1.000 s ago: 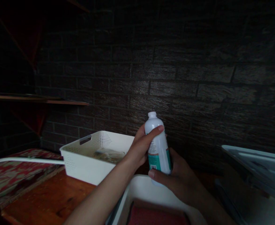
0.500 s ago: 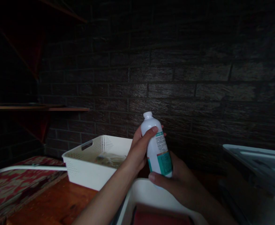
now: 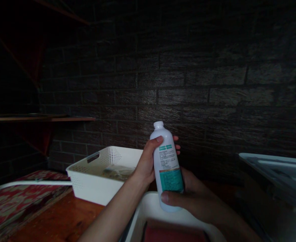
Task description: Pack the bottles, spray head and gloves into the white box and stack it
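Both my hands hold a white plastic bottle (image 3: 167, 161) with a white cap and a printed label that is teal in its lower part. The bottle leans slightly, its top toward the left. My left hand (image 3: 148, 158) wraps round the upper body, thumb across the front and fingertips showing at the far side. Lower down, my right hand (image 3: 185, 193) grips the base, thumb over the label's bottom edge. Below the bottle is a white bin (image 3: 148, 205) with a dark red thing (image 3: 173, 233) inside.
A white perforated basket (image 3: 92, 188) holding something in clear plastic stands left on the wooden tabletop (image 3: 59, 218). Red patterned cloth (image 3: 9, 201) and a white bar (image 3: 42, 183) lie further left. A clear-lidded box (image 3: 279, 171) is at right. Behind rises a dark brick wall (image 3: 173, 80); a shelf (image 3: 72, 119) juts out left.
The bottle has turned in my hands so that more of its label faces me, and its lower end sits a little lower. My left thumb has shifted slightly left.
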A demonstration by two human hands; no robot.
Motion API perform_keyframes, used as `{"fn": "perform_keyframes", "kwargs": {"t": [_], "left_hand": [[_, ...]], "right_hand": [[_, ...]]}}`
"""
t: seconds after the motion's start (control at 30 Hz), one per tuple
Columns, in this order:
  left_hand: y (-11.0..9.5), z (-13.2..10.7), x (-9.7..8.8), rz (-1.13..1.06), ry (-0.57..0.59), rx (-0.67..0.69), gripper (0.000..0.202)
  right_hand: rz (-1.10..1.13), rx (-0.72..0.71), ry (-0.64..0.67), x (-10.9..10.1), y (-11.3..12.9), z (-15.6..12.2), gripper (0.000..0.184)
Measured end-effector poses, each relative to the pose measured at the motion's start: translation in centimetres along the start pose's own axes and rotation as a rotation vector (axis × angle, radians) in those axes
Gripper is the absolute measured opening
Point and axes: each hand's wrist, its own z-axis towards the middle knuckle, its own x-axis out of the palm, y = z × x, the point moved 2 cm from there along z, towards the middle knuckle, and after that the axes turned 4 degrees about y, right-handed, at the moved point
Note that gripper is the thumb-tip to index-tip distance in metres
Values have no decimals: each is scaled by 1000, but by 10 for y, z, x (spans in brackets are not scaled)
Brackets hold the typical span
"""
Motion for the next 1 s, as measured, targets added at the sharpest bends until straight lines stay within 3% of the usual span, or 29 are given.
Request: {"fn": "perform_keyframes", "kwargs": {"t": [0.13,0.23,0.4,0.6,0.7,0.87,1.0], "left_hand": [[1,1,3,168,-134,80,40],[2,2,3,207,-161,38,44],[3,1,-1,127,-114,-31,39],[-2,1,-2,-46,-14,6,34],[-1,1,-1,29,-31,28,35],[3,2,1,248,-154,47,45],[4,1,1,216,-165,-10,43]], "right_hand": [[-187,-55,-136,-2,-1,2,62],[-299,-46,-188,-5,-5,2,65],[-103,-48,-70,-4,-5,2,77],[70,1,38,0,-2,2,68],[20,-46,-12,0,-2,1,66],[-268,-29,-213,-6,-5,1,66],[-292,-25,-207,-8,-7,2,73]]}}
